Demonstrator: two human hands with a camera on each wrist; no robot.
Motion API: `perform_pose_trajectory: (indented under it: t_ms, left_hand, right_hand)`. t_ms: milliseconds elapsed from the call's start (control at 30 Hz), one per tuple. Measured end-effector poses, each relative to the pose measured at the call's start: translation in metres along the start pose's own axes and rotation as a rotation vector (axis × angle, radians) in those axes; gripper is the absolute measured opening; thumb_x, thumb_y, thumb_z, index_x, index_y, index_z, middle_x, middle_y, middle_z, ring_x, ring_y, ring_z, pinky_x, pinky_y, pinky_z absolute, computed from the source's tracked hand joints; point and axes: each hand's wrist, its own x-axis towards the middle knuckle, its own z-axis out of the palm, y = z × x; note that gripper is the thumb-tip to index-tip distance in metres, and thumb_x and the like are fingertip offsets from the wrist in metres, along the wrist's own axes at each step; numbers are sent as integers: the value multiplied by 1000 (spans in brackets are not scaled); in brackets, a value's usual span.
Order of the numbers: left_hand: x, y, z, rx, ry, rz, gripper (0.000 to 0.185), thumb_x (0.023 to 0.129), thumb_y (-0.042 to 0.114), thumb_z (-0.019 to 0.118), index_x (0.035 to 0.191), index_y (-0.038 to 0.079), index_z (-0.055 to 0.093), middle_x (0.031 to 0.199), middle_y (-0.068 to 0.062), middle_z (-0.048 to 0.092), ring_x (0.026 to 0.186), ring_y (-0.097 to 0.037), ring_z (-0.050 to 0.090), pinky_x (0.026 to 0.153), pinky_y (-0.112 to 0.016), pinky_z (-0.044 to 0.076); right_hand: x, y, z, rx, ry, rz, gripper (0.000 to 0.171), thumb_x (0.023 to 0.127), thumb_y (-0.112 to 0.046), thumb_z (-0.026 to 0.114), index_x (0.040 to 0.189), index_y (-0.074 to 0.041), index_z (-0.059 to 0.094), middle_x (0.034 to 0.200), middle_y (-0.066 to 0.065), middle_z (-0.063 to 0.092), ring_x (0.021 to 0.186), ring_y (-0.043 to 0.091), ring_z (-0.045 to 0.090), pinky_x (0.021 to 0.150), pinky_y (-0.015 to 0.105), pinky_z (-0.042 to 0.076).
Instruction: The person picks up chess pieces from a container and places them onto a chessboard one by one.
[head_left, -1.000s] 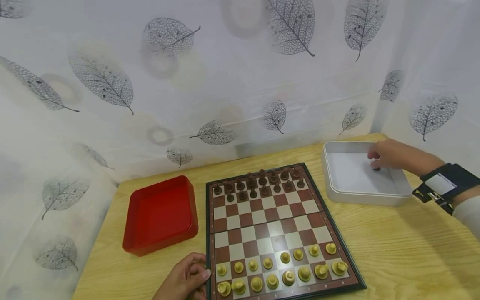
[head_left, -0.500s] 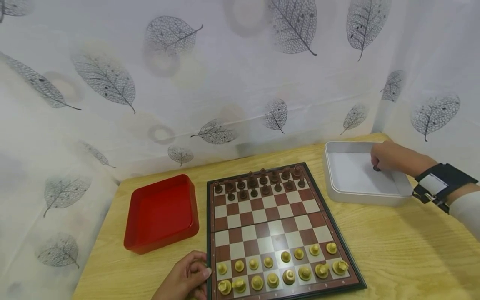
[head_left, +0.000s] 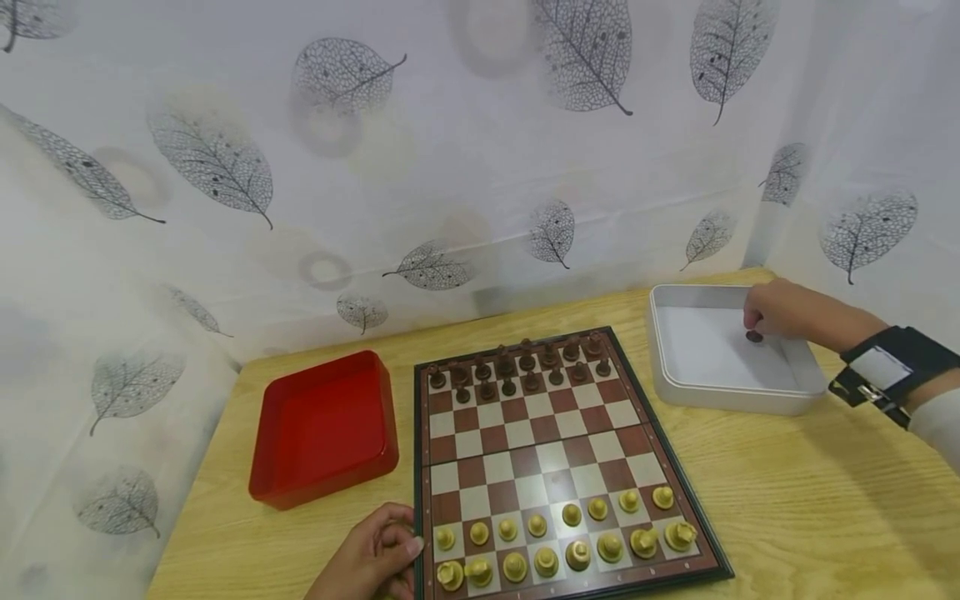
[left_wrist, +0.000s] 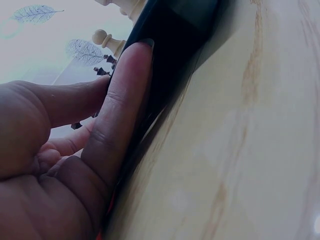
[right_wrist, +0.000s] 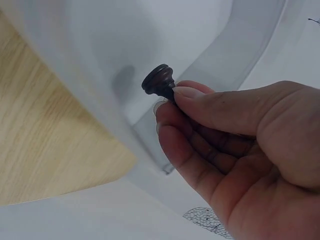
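Your wooden surface carries, from left to right, a red tray, a chessboard and a white tin box. The chessboard is set with dark pieces along its far rows and pale pieces along the near rows. Your left hand rests at the board's near left corner, thumb lying flat along its dark edge and the other fingers loosely curled behind, gripping nothing. Your right hand is over the far right part of the white tin box, thumb and fingertips pinched on a dark brown chess piece. The piece sticks out just beyond your fingertips, its round base turned away from your palm, held above the box's pale floor and close to its wall.
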Motion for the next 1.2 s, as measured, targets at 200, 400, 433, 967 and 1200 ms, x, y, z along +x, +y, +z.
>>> perform_pose_trajectory:
  t_ms: [200,400,433,967,1200]
  left_hand:
    - [0,0,0,-7,-3,-3,54,101,26,68,136,-5,41,93,-2,69,73,-14,70,69,-31,62]
    - [0,0,0,-7,-3,-3,54,101,27,68,136,-5,41,92,-2,69,74,-14,70,69,-31,62]
    - [0,0,0,-6,-3,-3,53,101,27,68,136,-4,41,92,-2,69,74,-14,70,69,-31,62]
    - [-1,0,0,-1,4,-6,53,100,28,69,134,-3,43,93,-2,69,74,-14,70,69,-31,62]
    - [1,-2,-1,2,11,-8,53,101,28,69,135,-2,43,92,-3,69,73,-15,69,68,-31,62]
  right_hand:
    - [-4,-17,-8,8,60,-56,10,87,10,70,86,3,77,80,8,74,71,19,58,65,39,52]
    - [-8,-38,-11,3,130,-82,10,87,11,70,91,6,78,83,13,77,76,24,68,67,42,57]
    - [-8,-42,-11,-1,150,-87,9,87,11,71,91,7,78,84,14,77,77,25,70,68,43,58]
    - [-16,-125,-16,52,249,-232,9,90,4,74,92,-3,79,88,5,76,81,21,72,69,39,59]
    - [-9,-154,-15,46,272,-347,9,89,3,75,91,-5,78,88,4,73,80,20,70,69,35,58]
